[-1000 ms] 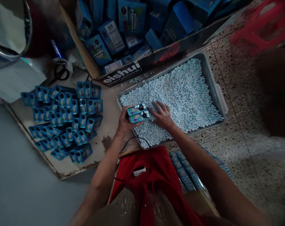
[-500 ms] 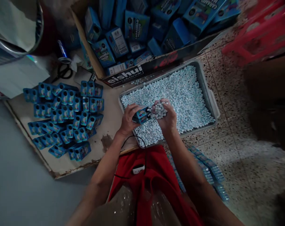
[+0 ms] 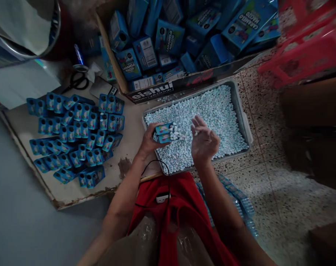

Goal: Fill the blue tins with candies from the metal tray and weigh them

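A speckled floor (image 3: 270, 177) fills the right of the view, with a worn board (image 3: 129, 147) laid flat on the left. At the top, a big carton (image 3: 162, 88) lies open, heaped with blue candy cartons (image 3: 168, 40). On the board sits a spread of small blue boxes (image 3: 76, 133), packed side by side in rough rows, and beyond them lie black scissors (image 3: 76, 82). Just beside the big carton, a grey tray (image 3: 244, 118) holds a deep layer of pale blue candies (image 3: 212, 114). Red cloth (image 3: 184, 207) covers my lap at the bottom.

My left hand (image 3: 149, 140) is at the near left corner of the tray, its grip clamped around two small boxes (image 3: 163, 133) stacked together, held just above the candies; a few pale candies heap at their open ends. My right hand (image 3: 203, 142) hovers over the tray close to the boxes, not touching them, palm turned up, fingers (image 3: 197, 123) spread apart, a candy or two seeming to rest on it
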A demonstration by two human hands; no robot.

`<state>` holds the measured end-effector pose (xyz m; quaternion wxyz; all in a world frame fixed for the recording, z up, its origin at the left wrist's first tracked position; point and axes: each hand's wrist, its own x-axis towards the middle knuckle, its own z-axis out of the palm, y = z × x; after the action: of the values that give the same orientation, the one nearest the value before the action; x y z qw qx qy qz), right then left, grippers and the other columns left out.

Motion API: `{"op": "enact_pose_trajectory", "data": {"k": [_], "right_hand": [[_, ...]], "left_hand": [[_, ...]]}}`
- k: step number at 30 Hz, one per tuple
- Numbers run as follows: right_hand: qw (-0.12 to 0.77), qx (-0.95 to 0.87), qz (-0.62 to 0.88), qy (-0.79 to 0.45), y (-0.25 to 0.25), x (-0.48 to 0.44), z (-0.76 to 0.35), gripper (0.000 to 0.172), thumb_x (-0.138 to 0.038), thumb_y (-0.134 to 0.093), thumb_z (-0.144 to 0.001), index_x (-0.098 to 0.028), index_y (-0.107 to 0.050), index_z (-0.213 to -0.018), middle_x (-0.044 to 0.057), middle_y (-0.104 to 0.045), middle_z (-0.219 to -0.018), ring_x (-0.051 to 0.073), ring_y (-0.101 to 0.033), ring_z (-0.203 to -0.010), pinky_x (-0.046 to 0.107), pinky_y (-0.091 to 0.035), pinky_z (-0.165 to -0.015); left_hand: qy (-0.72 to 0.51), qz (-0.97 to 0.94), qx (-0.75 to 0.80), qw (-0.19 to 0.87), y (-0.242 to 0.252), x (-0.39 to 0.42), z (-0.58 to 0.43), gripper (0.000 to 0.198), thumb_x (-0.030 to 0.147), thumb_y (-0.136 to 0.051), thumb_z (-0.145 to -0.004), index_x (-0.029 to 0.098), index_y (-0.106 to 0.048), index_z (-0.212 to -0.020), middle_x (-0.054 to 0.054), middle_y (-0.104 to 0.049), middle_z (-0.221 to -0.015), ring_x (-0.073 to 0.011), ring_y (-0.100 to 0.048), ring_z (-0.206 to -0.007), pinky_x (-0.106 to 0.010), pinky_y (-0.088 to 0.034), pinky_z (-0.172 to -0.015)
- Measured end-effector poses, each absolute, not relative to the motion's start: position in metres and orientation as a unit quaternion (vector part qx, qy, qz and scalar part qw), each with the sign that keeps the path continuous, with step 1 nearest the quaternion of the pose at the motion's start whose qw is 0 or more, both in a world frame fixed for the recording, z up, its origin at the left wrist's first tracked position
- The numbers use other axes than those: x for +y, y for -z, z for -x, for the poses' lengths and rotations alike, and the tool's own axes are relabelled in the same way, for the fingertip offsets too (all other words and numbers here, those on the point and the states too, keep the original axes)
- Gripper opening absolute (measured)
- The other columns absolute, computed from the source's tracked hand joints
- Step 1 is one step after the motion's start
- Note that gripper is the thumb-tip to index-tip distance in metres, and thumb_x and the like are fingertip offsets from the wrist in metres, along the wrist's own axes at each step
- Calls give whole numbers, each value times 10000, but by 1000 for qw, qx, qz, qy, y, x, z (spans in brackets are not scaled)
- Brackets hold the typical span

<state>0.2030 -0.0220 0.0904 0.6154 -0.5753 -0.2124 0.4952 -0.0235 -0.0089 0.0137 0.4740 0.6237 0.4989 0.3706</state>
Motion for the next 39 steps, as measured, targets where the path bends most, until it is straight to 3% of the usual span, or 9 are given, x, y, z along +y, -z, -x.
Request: {"op": "enact_pose_trajectory", "data": {"k": [7, 10, 16, 19, 24, 27, 30, 35, 39], "right_hand": [[461, -220, 765, -392, -32, -56, -271, 472, -630, -558, -969, -278, -725, -1233, 117, -720, -1369, 316, -675, -1325, 580, -549, -1127], [351, -423, 783, -290, -23, -65, -287, 482, -649, -656, -977, -265, -762, -1248, 152, -656, -1475, 364, -581, -1464, 641, -466, -1245], [179, -543, 804, -163, 19, -70, -276, 858, -806, -636, -968, -176, -675, -1549, 288, -439, -1732, 527, -371, -1634, 815, -325, -1273], [158, -561, 792, -181, 33, -59, -244, 762, -751, -627, -997, -203, -710, -1519, 282, -479, -1722, 546, -388, -1616, 834, -337, -1233], [273, -463, 724, -433, 27, -19, -216, 417, -639, -824, -861, -236, -765, -949, 138, -778, -1065, 349, -701, -1132, 496, -581, -1010], [359, -317, 672, -565, 11, -1, -221, 507, -725, -819, -829, -268, -608, -769, 6, -637, -710, 210, -627, -701, 307, -521, -623], [408, -241, 626, -619, -18, 3, -227, 529, -785, -700, -881, -274, -583, -804, -3, -675, -736, 142, -485, -527, 269, -390, -459], [530, -125, 503, -671, -83, 2, -217, 343, -616, -775, -845, -288, -677, -874, 53, -781, -1001, 225, -700, -857, 364, -611, -742], [565, -247, 498, -610, -106, 5, -192, 307, -578, -697, -919, -292, -673, -812, 67, -745, -1008, 284, -698, -1029, 471, -574, -1006]], "left_hand": [[-338, -636, 468, 512, -4, 12, 21, 895, 647, -1081, -620, 238, -731, -1335, -122, -749, -1298, -334, -733, -1254, -489, -606, -1140], [-352, -626, 501, 483, -4, 7, 31, 900, 649, -1082, -616, 242, -730, -1338, -120, -747, -1311, -331, -737, -1266, -483, -602, -1155], [-390, -513, 536, 546, 0, -15, 57, 1014, 720, -1066, -588, 242, -664, -1386, -127, -756, -1347, -327, -769, -1245, -464, -668, -1049], [-380, -467, 538, 590, 5, -23, 54, 1115, 775, -1070, -507, 269, -638, -1402, -131, -773, -1355, -343, -788, -1227, -466, -699, -977], [-361, -432, 540, 625, 9, -31, 44, 1135, 803, -1052, -507, 316, -625, -1439, -109, -789, -1315, -354, -818, -1145, -499, -723, -884], [-354, -436, 523, 641, 8, -29, 41, 1132, 822, -1043, -499, 292, -632, -1411, -108, -799, -1252, -336, -826, -1063, -474, -720, -831], [-334, -474, 499, 643, 5, -21, 37, 1046, 764, -1061, -526, 240, -668, -1340, -112, -804, -1207, -310, -819, -1055, -423, -704, -864], [-297, -561, 493, 595, -17, -9, 27, 853, 481, -1068, -649, 216, -701, -1372, -115, -787, -1351, -329, -775, -1278, -428, -631, -1118], [-265, -600, 502, 563, -37, -6, 18, 796, 325, -1039, -689, 225, -714, -1408, -90, -787, -1367, -320, -770, -1291, -410, -614, -1140]]}}
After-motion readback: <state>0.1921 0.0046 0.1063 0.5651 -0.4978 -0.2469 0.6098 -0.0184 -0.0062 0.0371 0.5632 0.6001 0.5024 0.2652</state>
